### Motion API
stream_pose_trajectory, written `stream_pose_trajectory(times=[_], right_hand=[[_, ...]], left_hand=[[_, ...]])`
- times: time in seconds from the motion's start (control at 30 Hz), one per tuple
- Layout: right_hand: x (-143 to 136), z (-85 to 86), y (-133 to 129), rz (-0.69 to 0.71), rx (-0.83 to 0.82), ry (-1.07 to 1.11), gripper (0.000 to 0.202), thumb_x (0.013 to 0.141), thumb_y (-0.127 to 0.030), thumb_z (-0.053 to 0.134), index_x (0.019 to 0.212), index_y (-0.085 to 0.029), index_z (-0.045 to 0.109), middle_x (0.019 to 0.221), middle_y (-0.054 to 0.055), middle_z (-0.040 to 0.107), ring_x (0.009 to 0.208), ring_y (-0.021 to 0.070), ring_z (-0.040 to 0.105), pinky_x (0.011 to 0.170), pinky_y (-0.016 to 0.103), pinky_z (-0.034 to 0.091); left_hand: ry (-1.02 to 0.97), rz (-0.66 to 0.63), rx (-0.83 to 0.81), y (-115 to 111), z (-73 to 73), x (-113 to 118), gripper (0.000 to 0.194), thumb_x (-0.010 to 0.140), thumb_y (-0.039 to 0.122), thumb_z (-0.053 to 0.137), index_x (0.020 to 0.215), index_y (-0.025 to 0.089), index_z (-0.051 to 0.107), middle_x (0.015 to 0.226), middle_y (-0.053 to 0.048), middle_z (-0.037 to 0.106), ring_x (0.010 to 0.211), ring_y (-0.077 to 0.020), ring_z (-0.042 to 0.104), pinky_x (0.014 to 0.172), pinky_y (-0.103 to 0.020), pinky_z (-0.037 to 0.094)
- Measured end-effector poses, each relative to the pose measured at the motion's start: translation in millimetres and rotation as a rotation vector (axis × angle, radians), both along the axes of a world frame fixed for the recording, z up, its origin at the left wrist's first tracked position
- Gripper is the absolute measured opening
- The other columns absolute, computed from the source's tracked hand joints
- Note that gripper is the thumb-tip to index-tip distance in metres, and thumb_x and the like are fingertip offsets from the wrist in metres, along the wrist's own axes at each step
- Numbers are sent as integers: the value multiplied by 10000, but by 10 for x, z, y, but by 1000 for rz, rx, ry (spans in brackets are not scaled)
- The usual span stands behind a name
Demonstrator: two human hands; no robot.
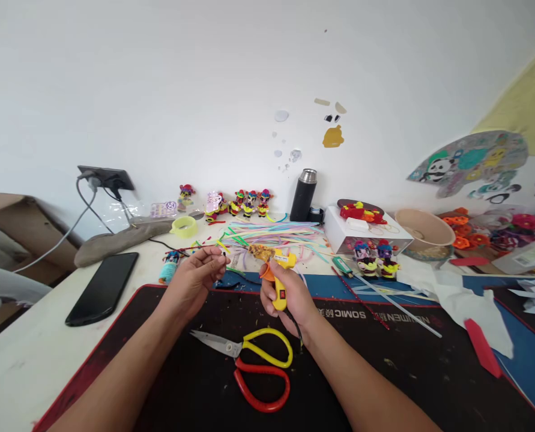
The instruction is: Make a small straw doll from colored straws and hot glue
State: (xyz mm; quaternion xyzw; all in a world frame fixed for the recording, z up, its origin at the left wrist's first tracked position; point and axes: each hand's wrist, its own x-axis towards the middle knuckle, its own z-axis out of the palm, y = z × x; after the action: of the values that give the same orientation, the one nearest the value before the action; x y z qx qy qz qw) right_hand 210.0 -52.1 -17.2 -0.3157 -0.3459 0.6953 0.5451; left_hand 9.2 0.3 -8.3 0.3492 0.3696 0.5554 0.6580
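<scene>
My right hand (289,294) is wrapped round a yellow hot glue gun (286,260), whose stained nozzle end points left. Opposite it, my left hand (204,267) pinches a thin, short yellow-and-black piece (223,247), perhaps a bit of pipe cleaner; the fingers partly hide it. The nozzle and this piece are close together, and I cannot tell whether they touch. Below both hands, scissors (231,348) with one yellow and one red handle lie open on the black mat (168,384). A small blue doll (169,267) stands just left of my left hand.
Loose pastel pipe cleaners (276,233) lie behind my hands. A black phone (102,288) rests at left, near yellow tape (184,226). Several small dolls (250,204), a black flask (304,195) and a white box (370,234) line the wall. Two dolls (375,259) stand at right.
</scene>
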Motion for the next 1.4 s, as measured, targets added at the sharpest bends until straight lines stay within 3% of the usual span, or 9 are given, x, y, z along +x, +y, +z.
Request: stream_pose_trajectory(times=[0.23,0.5,1.4], right_hand=[[-61,-26,-24,-21,26,-101,549,844,-716,717,829,-173,636,425,-82,451,308,111,459,326,207,278],[-117,-42,-68,-17,32,-243,560,854,-743,677,762,-194,620,388,-71,458,306,117,460,358,221,316],[-144,-29,-101,-22,13,-282,631,796,-817,688,651,-224,530,359,-62,445,290,120,440,353,239,326]], left_hand=[[65,25,44,-1,-27,7,410,608,265,1002,888,161,722,763,-17,734,626,-109,611,574,-201,466],[306,76,192,-37,21,20,392,629,332,970,888,185,716,747,-5,721,657,-147,620,627,-261,491],[296,55,212,-47,14,3,325,700,329,933,910,197,723,744,13,700,653,-133,608,617,-249,477]])
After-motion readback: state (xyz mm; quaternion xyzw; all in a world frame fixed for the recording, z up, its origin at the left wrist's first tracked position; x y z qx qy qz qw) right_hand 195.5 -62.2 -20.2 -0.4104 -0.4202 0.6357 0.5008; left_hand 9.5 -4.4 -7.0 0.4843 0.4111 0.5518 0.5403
